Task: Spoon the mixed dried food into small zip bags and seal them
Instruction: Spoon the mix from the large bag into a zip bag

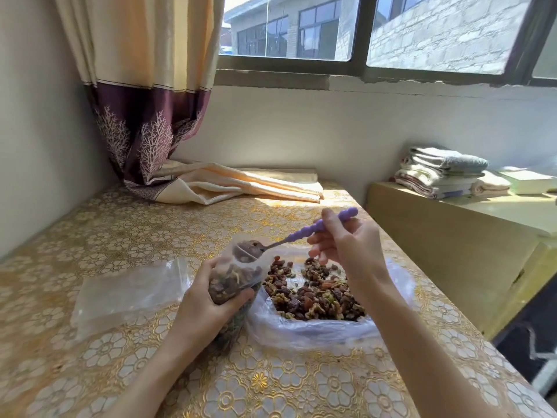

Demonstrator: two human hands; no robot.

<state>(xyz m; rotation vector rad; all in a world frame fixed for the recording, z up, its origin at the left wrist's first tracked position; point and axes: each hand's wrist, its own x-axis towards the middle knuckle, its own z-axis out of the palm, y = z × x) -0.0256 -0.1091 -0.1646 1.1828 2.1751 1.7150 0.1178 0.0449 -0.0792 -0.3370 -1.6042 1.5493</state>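
Gripping a part-filled zip bag (233, 279) upright on the table (120, 236), the left hand (208, 300) wraps its fingers round it. Right hand (346, 245) pinches the purple spoon (304, 233) handle; the loaded bowl sits at the bag's mouth. Mixed food (313, 291) lies in an open plastic bag (301, 330) below the right hand. Empty bags (126, 294) lie left of the left hand.
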